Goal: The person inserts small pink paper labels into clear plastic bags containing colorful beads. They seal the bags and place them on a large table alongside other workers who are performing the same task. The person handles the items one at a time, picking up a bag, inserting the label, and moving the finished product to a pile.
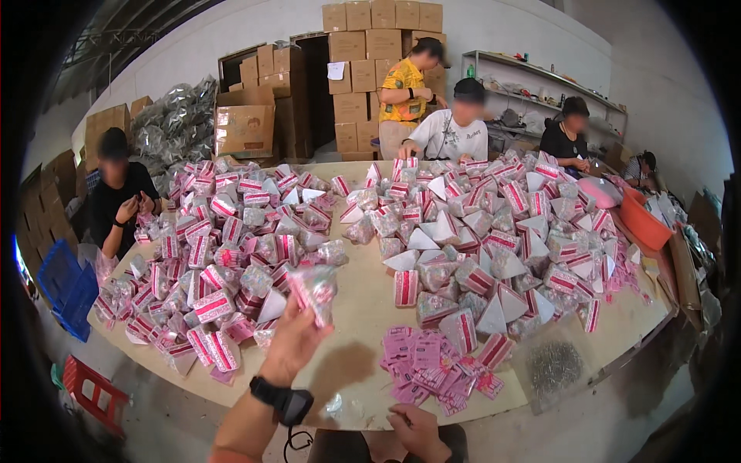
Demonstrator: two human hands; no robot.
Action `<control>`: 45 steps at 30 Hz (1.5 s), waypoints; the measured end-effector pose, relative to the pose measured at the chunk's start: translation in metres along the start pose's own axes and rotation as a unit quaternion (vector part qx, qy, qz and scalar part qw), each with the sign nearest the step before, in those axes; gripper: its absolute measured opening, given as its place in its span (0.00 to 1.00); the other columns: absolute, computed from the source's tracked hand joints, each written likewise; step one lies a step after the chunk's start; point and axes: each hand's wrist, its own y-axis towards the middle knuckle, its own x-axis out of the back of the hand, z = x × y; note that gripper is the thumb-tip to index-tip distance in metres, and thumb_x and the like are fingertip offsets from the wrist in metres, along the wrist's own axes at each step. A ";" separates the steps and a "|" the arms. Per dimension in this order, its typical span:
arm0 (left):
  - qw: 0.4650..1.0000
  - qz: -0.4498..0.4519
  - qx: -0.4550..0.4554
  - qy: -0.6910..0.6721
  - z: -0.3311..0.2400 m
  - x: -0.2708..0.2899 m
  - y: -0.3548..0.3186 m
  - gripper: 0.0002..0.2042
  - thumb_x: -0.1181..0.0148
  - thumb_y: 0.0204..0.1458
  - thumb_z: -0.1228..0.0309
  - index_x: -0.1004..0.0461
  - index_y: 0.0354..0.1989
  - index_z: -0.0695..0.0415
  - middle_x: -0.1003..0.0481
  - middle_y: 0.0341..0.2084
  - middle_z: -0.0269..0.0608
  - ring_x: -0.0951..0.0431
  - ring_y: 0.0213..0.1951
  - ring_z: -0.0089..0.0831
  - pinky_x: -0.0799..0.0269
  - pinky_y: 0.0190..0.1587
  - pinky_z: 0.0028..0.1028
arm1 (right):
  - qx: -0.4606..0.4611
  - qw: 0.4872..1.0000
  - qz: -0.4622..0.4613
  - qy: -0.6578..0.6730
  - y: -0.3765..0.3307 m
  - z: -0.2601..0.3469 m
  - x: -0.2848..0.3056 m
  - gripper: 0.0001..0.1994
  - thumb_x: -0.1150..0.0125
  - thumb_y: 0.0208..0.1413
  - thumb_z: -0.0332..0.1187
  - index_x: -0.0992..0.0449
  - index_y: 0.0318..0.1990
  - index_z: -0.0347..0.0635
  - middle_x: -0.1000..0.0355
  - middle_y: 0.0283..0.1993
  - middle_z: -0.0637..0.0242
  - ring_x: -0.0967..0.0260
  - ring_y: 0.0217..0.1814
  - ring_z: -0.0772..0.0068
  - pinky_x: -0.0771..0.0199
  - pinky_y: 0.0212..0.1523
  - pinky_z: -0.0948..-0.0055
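My left hand, with a dark watch on its wrist, holds up a wedge-shaped package in clear wrap with pink print, slightly blurred, over the table. Low at the table's near edge is my right hand. Its fingers are curled in, and whether anything is inside them is hidden. Just beyond it lies a loose pile of pink printed cards. Similar wedge packages, striped pink and white, form a big heap on the left and another heap on the right.
A clear bag of small dark metal pieces lies at the near right. An orange basin stands at the right edge. Several people sit or stand around the far side. Stacked cartons, a blue crate and a red stool surround the table.
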 end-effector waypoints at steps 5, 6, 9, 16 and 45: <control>0.984 0.042 0.044 -0.168 0.027 0.016 -0.076 0.22 0.45 0.50 0.66 0.41 0.53 0.54 0.34 0.46 0.41 0.32 0.40 0.32 0.31 0.42 0.33 | -0.018 1.000 0.010 -0.021 0.002 0.000 -0.003 0.10 0.42 0.47 0.32 0.27 0.36 0.38 0.30 0.24 0.62 0.33 0.22 0.74 0.32 0.26 0.75; 0.976 0.054 0.055 -0.203 0.035 0.015 -0.086 0.22 0.44 0.50 0.64 0.40 0.53 0.55 0.34 0.46 0.42 0.32 0.39 0.33 0.31 0.42 0.33 | -0.041 0.999 0.020 -0.001 0.003 -0.001 -0.002 0.09 0.42 0.47 0.32 0.27 0.36 0.38 0.30 0.24 0.63 0.34 0.23 0.75 0.33 0.26 0.76; 0.973 0.063 0.062 -0.215 0.048 0.007 -0.105 0.22 0.44 0.49 0.61 0.38 0.51 0.57 0.34 0.45 0.43 0.33 0.37 0.32 0.32 0.41 0.33 | -0.107 0.990 0.054 0.068 0.010 0.007 0.006 0.08 0.44 0.48 0.29 0.28 0.36 0.36 0.32 0.22 0.64 0.35 0.23 0.78 0.34 0.25 0.78; 0.998 0.015 0.021 -0.057 0.035 -0.029 -0.133 0.32 0.35 0.40 0.64 0.43 0.53 0.60 0.34 0.47 0.44 0.31 0.44 0.34 0.33 0.45 0.32 | -0.001 0.991 0.109 0.078 0.015 0.105 0.033 0.07 0.45 0.49 0.27 0.29 0.36 0.36 0.31 0.26 0.63 0.34 0.26 0.78 0.35 0.27 0.79; 0.982 -0.078 -0.138 0.107 0.035 -0.061 -0.152 0.33 0.35 0.40 0.77 0.48 0.53 0.60 0.39 0.48 0.41 0.36 0.50 0.29 0.40 0.53 0.29 | 0.118 0.988 0.093 -0.038 0.023 0.153 0.016 0.07 0.46 0.49 0.29 0.29 0.36 0.37 0.30 0.28 0.54 0.31 0.29 0.53 0.32 0.28 0.65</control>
